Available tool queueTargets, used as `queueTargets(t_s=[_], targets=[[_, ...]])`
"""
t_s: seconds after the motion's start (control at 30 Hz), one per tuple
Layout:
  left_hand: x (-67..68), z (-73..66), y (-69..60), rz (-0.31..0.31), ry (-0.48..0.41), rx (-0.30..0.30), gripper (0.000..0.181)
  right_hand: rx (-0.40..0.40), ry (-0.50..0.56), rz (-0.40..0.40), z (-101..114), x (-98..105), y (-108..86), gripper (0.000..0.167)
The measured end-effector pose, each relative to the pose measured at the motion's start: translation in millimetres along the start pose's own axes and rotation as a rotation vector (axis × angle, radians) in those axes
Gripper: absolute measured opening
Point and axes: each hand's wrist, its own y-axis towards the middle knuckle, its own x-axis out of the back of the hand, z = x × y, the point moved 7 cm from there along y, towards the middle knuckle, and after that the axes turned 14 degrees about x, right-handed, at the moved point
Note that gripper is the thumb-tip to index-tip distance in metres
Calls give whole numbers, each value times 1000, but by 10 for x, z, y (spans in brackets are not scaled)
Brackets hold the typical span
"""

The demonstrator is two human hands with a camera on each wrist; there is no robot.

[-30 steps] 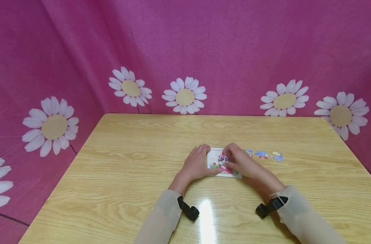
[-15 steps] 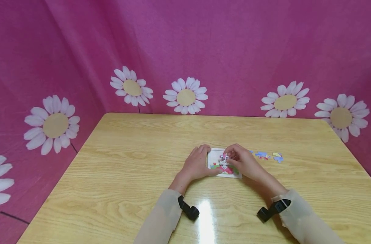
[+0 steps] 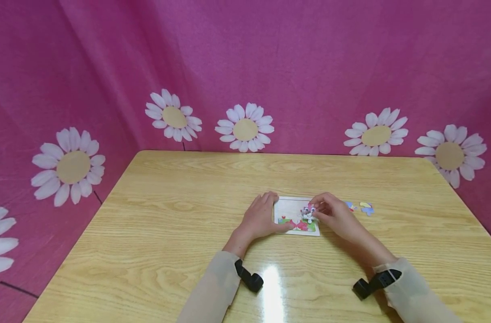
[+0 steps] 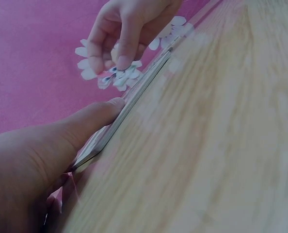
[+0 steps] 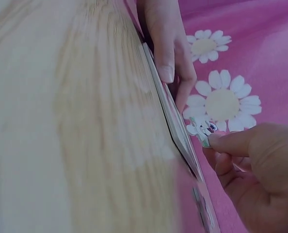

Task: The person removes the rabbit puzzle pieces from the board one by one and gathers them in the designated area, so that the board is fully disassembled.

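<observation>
A jigsaw puzzle board [image 3: 287, 205] with a white rim lies on the table, its lower part filled with a green and pink picture. My left hand [image 3: 261, 217] holds the board's left side, fingers at the far corner and thumb [image 4: 98, 116] over the near edge. Between thumb and fingertips, my right hand [image 3: 338, 216] pinches a puzzle piece [image 3: 308, 211] printed with a white and pink animal face. That piece is above the board's right part, and in the right wrist view the piece [image 5: 202, 130] is tilted up, apart from the board.
Loose puzzle pieces [image 3: 367, 208] in blue and yellow lie to the right of the board, partly hidden by my right hand. The wooden table [image 3: 180, 215] ends at a pink curtain [image 3: 293, 67] with printed daisies. Each wrist wears a black camera strap.
My right hand has moved right with the face piece, from the board's middle to its right part, baring more white board. It now covers more of the loose pieces. My left hand stays put.
</observation>
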Motion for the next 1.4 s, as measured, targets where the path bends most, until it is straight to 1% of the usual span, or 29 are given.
queueTargets(t_s=[0.13, 0.37, 0.47, 0.67, 0.87, 0.97, 1.1, 1.23, 1.4], targets=[[-4, -1, 0, 5, -5, 5, 89, 11, 6, -20, -30, 79, -69, 22], [-6, 0, 5, 9, -17, -1, 90, 18, -83, -33, -103, 221, -198, 25], [-8, 2, 10, 7, -23, -1, 89, 15, -94, -44, -119, 281, -250, 24], [-16, 9, 10, 9, -19, -1, 89, 35, -110, -79, -135, 397, -343, 24], [-13, 12, 7, 11, -35, -3, 90, 8, -124, -87, -181, 502, -456, 25], [-15, 13, 8, 9, -32, -3, 90, -4, -135, -87, -202, 547, -506, 25], [-8, 5, 1, 2, -26, -11, 89, 4, -161, -89, -214, 592, -550, 25], [3, -12, -8, -4, -21, -22, 87, 19, -176, -110, -226, 638, -583, 27], [6, -17, -11, -2, -23, -18, 88, 32, -181, -132, -244, 669, -614, 29]])
